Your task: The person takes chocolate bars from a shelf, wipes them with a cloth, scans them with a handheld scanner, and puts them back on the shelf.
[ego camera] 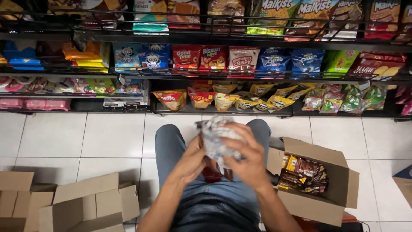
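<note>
Both my hands hold a crumpled clear plastic wrapper above my lap. My left hand grips its lower left side. My right hand clasps it from the right, fingers curled over the plastic. Something dark red shows beneath the wrapper between my hands; what it is I cannot tell. My knees in blue jeans point toward the shelves.
An open cardboard box with several dark snack packets sits on the white tile floor at my right. Open cardboard boxes lie at the lower left. Black wire shelves of snack bags stand straight ahead.
</note>
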